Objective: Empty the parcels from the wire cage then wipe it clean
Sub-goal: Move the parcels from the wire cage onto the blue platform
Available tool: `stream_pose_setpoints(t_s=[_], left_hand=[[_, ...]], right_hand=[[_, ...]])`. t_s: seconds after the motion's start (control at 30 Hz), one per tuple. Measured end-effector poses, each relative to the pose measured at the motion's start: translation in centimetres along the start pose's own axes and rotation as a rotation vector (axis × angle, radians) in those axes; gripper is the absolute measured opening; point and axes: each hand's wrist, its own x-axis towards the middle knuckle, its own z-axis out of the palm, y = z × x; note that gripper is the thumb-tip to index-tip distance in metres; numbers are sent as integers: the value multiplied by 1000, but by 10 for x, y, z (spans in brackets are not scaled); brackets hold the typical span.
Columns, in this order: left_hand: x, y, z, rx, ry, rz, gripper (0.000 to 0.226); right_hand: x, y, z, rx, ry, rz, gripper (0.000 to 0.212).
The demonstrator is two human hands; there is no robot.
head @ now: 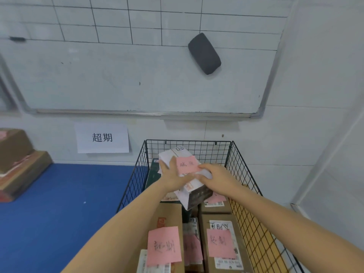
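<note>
I see one white parcel (189, 153) at the 12 o'clock end of the cage (242, 164). My left hand (173, 174) grips its 9 o'clock edge and my right hand (213, 178) its 3 o'clock edge, fingers curled. More boxes (171, 215) lie toward 6 o'clock.

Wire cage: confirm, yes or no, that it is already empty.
No, the cage holds several boxes, and the left hand and right hand grip a parcel.

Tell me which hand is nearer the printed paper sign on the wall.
Left. The left hand holds the left edge of the white parcel, on the side toward the paper sign; the right hand holds its right side, farther from the sign.
</note>
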Motion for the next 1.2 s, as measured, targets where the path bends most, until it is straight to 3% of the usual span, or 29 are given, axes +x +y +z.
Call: stream_pose_setpoints(t_s=[0.13, 0.2, 0.33, 0.47, 0.6, 0.93, 1.1, 1.2], left_hand=[[-1, -8, -18, 36, 69, 74, 77], [-12, -4, -15, -3, 12, 79, 70], [-22, -2, 6, -44, -70, 27, 120], [-20, 0, 17, -71, 13, 65, 120], [-16, 9, 0, -51, -8, 105, 120], [-24, -11, -14, -44, -39, 26, 111], [-26, -14, -8, -122, -25, -34, 130], [-25, -14, -5, -89, 1, -33, 127]], right_hand=[[-7, -8, -10, 112, -32, -37, 60], [-7, -11, -11, 138, -29, -33, 61], [-4, -13, -8, 126, -23, 3, 52], [-8, -14, -13, 149, -4, 14, 49], [-11, -15, -20, 219, 54, 9, 51], [-11, -36, 5, 178, -49, -66, 65], [-4, -34, 7, 160, -86, -48, 69], [-2, -33, 7, 211, -82, -47, 74]])
